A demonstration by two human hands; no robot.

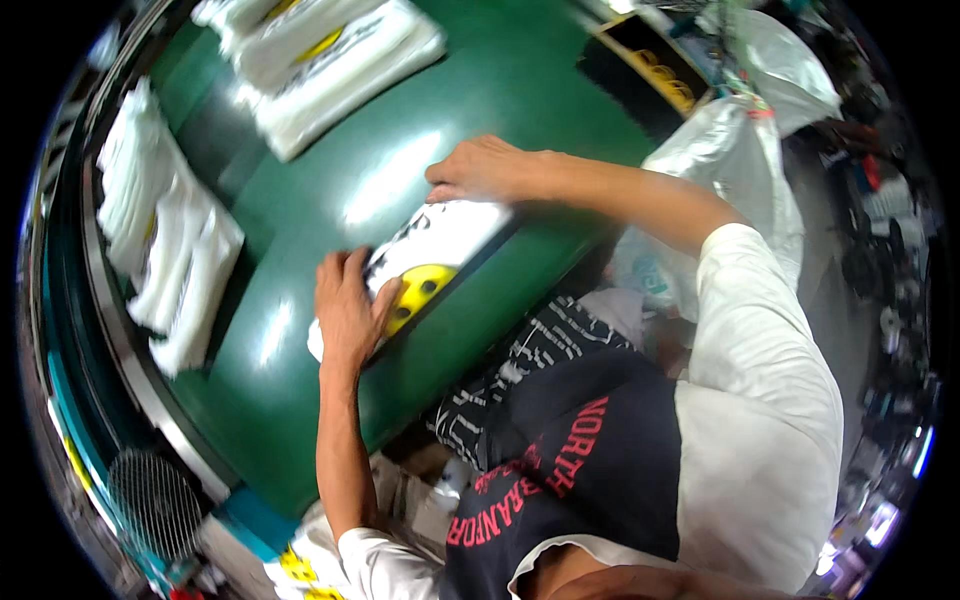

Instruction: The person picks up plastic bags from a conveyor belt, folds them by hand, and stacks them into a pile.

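Observation:
A white plastic bag [468, 232], folded flat into a strip with black print and a yellow face with black dots, lies on the green table before me. My left hand [345, 305] rests over its near left end, fingers spread and thumb apart on the yellow print. At the opposite end, my right hand [480, 170] has its fingers curled at the bag's far corner, with the thumb near the edge. Part of the left end is hidden beneath my left hand. Whether one bag or a thin stack lies there, I cannot tell.
Stacks of white folded bags lie at the far side [345, 85] and the left [180, 240] of the green table [290, 215]. A dark box with yellow items [650, 75] sits at the far right, beside large white sacks [725, 170]. A wire-grilled fan [153, 505] stands lower left.

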